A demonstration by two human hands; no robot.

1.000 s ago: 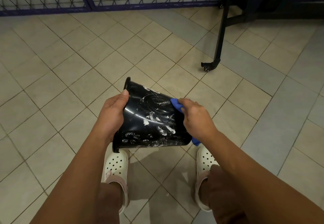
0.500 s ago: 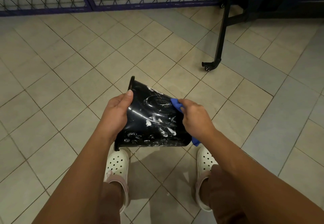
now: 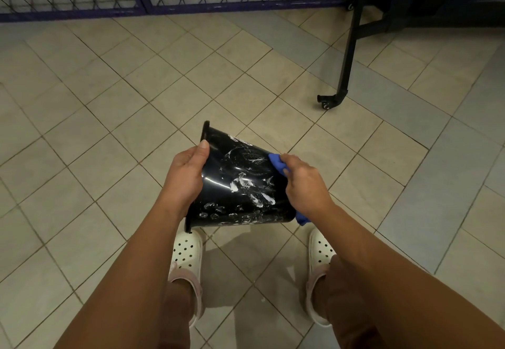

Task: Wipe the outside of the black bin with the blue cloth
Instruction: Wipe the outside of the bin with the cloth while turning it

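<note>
Tiled floor (image 3: 136, 130), left hand (image 3: 185, 179) gripping tilted black bin (image 3: 240, 184), right hand (image 3: 303, 182) clutching blue cloth (image 3: 276, 161) against its side

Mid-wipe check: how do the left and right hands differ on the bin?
The left hand grips the black bin bare, at its rimmed open end; the right hand grips the blue cloth at the narrower base end. The left hand's thumb lies straight on the wall; the right hand curls round the cloth. Both are at the bin's outer wall.
</note>
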